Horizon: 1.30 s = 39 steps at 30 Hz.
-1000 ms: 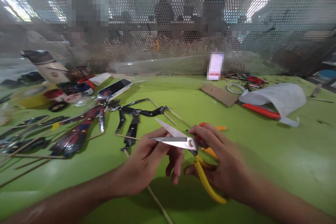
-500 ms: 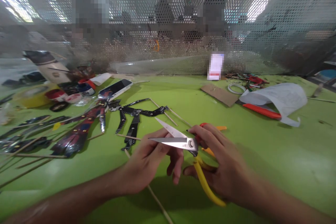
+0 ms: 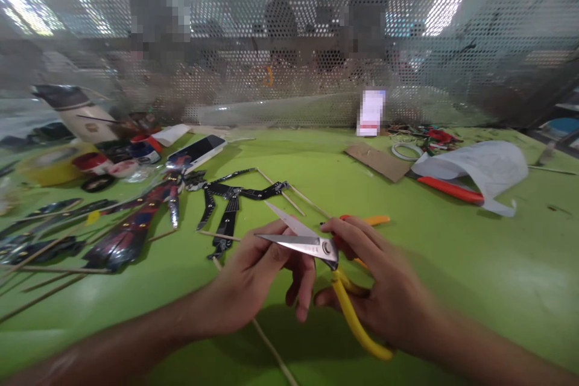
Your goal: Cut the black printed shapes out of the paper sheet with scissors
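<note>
My right hand (image 3: 384,280) is wrapped round a pair of scissors (image 3: 312,244) with yellow handles. Their blades are parted and point left, across the fingers of my left hand (image 3: 253,277). That hand is closed, thumb against the forefinger, the lower fingers curled. Anything in its pinch is hidden behind the blades. Just beyond lies a jointed black figure (image 3: 233,193) of flat riveted pieces, with thin wooden sticks (image 3: 307,200) at its limbs. A second figure, dark red and blue and glossy (image 3: 131,229), lies to the left. Another stick (image 3: 274,350) runs beneath my left wrist.
Tape rolls and small jars (image 3: 93,163) crowd the left side, near a phone (image 3: 199,151). At right are brown cardboard (image 3: 377,163), a white tape ring (image 3: 407,151), a curled white sheet (image 3: 479,169) and a red-handled tool (image 3: 450,190). A perforated screen (image 3: 289,90) stands behind.
Very little differs. The view has shifted slightly, and the lower yellow handle sits a touch lower and further right. Both hands keep nearly the same pose.
</note>
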Motion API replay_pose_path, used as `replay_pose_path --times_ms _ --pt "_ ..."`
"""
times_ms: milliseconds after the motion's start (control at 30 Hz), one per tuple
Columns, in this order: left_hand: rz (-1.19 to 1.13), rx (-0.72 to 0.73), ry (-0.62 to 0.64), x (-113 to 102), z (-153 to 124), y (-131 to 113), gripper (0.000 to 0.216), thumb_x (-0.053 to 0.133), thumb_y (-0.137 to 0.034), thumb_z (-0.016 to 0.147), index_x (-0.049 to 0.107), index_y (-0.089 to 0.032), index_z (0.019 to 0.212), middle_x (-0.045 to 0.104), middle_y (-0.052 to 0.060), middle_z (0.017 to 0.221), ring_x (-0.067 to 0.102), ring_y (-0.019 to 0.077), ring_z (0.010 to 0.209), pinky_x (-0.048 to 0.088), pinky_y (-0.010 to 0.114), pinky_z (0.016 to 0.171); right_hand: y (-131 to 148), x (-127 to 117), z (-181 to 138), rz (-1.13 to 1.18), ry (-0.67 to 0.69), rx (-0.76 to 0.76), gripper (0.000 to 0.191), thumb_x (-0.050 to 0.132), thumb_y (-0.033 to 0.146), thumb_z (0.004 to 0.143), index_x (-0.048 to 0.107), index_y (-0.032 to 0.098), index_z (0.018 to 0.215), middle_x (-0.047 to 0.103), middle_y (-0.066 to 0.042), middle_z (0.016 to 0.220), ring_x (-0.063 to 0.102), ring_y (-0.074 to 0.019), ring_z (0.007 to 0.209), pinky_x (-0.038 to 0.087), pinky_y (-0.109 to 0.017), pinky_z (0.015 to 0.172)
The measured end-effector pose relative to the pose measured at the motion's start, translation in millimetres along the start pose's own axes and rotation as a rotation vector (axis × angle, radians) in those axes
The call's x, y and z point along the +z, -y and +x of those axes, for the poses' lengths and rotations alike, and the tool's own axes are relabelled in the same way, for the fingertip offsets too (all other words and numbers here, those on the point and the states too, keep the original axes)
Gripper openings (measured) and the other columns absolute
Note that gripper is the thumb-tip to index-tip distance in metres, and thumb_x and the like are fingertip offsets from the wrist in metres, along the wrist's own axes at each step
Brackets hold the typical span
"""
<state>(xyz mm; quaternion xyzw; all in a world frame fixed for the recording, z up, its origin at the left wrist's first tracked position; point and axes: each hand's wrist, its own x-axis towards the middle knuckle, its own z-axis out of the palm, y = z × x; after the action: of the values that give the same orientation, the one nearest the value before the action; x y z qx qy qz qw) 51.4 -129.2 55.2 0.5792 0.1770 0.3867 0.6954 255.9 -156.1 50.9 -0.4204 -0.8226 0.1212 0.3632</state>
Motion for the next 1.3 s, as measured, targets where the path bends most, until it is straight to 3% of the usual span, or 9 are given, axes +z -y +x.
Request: replay_pose_path --times_ms 167,567,733,933,1300 --pt "-0.026 -0.052 -0.021 0.4 -1.1 0.9 0.033 0.039 -0.037 0.104 0.06 -0.017 0.088 0.063 0.0 0.061 0.062 0.0109 0.055 0.05 0.023 0.058 2.3 -0.4 -0.3 0.026 0.024 0.009 0.06 0.079 0.027 0.077 0.048 0.021 0.127 0.06 -0.01 0.117 0.062 -0.0211 0.1 0.054 -0.031 0.087" --pt "-0.056 -0.029 -0.024 0.0 -2.0 1.8 0.029 0.041 -0.037 0.103 0.06 -0.018 0.091 0.063 -0.001 0.061 0.062 0.0111 0.052 0.051 0.023 0.055 4.2 -1.7 0.0 0.038 0.03 -0.02 0.053 0.072 0.014 0.078 0.05 0.015 0.126 0.062 -0.009 0.11 0.061 -0.0207 0.097 0.053 -0.03 0.084" --pt "0.042 -0.018 -0.058 -2.5 -2.2 -0.1 0.033 0.041 -0.034 0.103 0.061 -0.016 0.084 0.059 -0.001 0.059 0.06 0.0112 0.051 0.054 0.025 0.056 3.1 -4.6 4.0 0.0 0.011 -0.057 0.039 0.069 0.032 0.087 0.054 0.014 0.119 0.064 -0.011 0.103 0.064 -0.021 0.088 0.054 -0.03 0.075" --pt "0.045 0.0 -0.054 -2.1 -2.6 -3.9 0.03 0.042 -0.032 0.103 0.06 -0.017 0.085 0.058 -0.003 0.057 0.059 0.0108 0.05 0.055 0.024 0.054 1.1 -8.4 8.2 -0.061 -0.003 -0.097 0.041 0.06 0.052 0.092 0.057 0.015 0.111 0.066 -0.011 0.096 0.065 -0.0224 0.085 0.053 -0.029 0.068" --pt "0.084 0.008 -0.059 -2.3 -1.9 -3.8 0.032 0.042 -0.033 0.103 0.059 -0.016 0.082 0.057 -0.002 0.056 0.06 0.0114 0.05 0.053 0.024 0.053 0.6 -9.7 6.5 -0.067 0.006 -0.096 0.042 0.061 0.053 0.091 0.058 0.015 0.11 0.068 -0.012 0.096 0.066 -0.0224 0.083 0.053 -0.03 0.067"
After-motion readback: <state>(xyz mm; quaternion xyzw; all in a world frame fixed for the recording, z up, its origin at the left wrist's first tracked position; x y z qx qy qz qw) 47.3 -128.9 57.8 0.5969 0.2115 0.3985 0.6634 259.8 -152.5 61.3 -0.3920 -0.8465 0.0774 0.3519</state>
